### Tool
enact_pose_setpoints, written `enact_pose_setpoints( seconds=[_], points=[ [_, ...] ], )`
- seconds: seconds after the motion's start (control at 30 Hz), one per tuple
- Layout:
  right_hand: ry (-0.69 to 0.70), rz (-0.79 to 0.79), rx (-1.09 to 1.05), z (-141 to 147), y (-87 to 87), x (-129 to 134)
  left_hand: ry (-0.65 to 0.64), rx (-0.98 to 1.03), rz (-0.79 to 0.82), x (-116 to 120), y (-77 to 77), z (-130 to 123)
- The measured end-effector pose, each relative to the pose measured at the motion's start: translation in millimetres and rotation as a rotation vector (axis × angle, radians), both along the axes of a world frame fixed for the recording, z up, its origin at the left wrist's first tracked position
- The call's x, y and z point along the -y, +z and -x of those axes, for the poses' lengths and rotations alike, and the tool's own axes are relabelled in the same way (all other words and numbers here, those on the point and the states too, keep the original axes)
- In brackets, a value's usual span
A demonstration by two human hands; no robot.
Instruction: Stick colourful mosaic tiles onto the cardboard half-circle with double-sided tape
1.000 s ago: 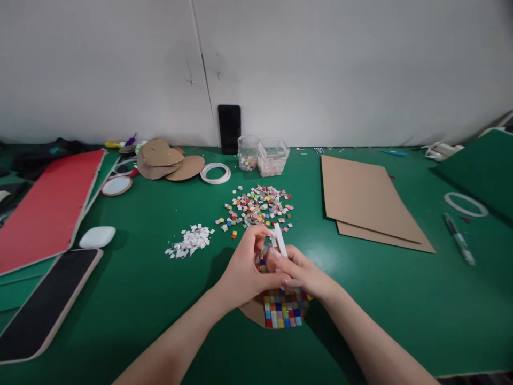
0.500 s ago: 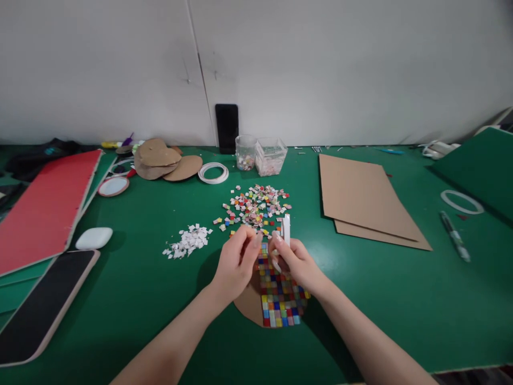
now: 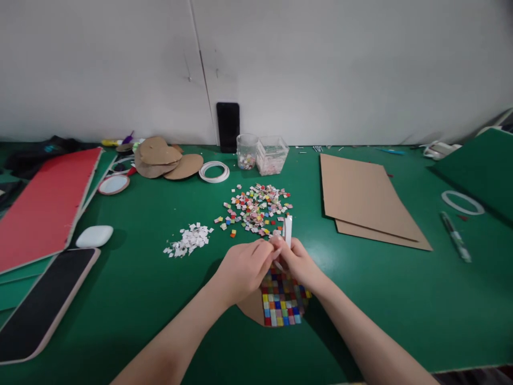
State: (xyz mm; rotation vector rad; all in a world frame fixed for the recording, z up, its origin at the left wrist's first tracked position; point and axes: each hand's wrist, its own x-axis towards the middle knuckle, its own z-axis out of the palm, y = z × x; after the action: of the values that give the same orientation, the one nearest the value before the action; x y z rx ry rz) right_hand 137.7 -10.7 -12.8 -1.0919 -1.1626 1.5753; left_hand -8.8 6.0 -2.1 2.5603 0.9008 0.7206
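My left hand (image 3: 246, 267) is closed, its fingertips pressed against those of my right hand; whatever they pinch is too small to make out. A white strip (image 3: 288, 231) stands up from the closed fingers of my right hand (image 3: 298, 261). Beneath both hands lies a round cardboard piece (image 3: 252, 307), bare on its left side. Rows of coloured square tiles (image 3: 280, 311) cover its middle and right, partly hidden by the hands. Just beyond the hands is a loose heap of small coloured tiles (image 3: 258, 208). White paper bits (image 3: 189, 240) form a pile to the left.
Two clear containers (image 3: 272, 155) and a black phone (image 3: 228, 127) stand near the wall. Cardboard sheets (image 3: 360, 198) and a pen (image 3: 456, 236) lie right. Cardboard discs (image 3: 184, 167), a tape roll (image 3: 214, 172), a white case (image 3: 94, 236) and another phone (image 3: 44, 305) are left.
My left hand has moved right and its fingertips now meet my right hand's. It covers more of the tiled piece. My right hand has stayed nearly in place with the white strip.
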Motion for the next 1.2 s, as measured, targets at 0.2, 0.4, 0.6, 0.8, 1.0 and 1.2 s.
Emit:
enact_pose_setpoints(
  seconds=[0.2,0.4,0.6,0.8,1.0,1.2],
  points=[
    [-0.117,-0.121,0.024,-1.8,2.9,-0.9,0.164,0.209,0.380,4.0,-1.1,-1.9],
    [-0.132,-0.286,0.184,0.5,-1.2,4.0,0.226,0.292,0.508,5.6,-3.2,-4.4],
    [-0.087,-0.280,0.179,2.4,-4.7,5.7,0.226,0.336,0.575,6.3,-1.9,-6.2],
    [-0.082,-0.216,0.127,5.4,-2.0,3.9,0.223,0.428,0.700,6.4,2.3,-9.1],
    [-0.081,-0.195,0.146,7.1,-0.8,4.4,0.239,0.508,0.797,6.5,5.1,-12.0],
    [-0.049,-0.212,0.213,6.0,-2.1,4.7,0.280,0.439,0.737,6.6,3.9,-11.6]
  ],
)
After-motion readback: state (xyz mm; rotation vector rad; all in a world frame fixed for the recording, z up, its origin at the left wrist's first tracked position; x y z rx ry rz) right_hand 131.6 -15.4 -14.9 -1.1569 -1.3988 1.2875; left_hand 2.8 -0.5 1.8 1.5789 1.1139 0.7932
